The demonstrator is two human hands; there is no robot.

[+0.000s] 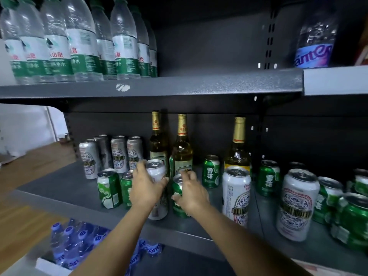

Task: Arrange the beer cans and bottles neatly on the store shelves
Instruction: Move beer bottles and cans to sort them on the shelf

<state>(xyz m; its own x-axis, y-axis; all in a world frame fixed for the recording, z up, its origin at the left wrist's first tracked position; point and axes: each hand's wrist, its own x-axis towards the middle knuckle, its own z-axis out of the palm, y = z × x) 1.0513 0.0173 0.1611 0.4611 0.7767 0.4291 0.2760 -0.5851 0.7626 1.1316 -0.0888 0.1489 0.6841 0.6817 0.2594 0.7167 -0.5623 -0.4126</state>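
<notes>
On the dark middle shelf point(65, 188) my left hand point(144, 188) grips a tall white beer can point(157, 172) from its left side. My right hand point(192, 191) grips a short green can point(178, 196) right beside it. Three gold-capped beer bottles stand behind, two close together point(158, 144) point(182, 148) and one further right point(238, 148). Several silver tall cans point(119, 154) stand at the back left, with green cans point(109, 188) in front of them. To the right are more white cans point(236, 195) point(297, 204) and green cans point(211, 171) point(268, 177).
The upper shelf point(179, 86) holds a row of water bottles with green labels point(83, 40) at the left and a blue-labelled bottle point(316, 36) at the right. Below the middle shelf lies a pack of blue-capped water bottles point(79, 242). A wooden floor shows at the left.
</notes>
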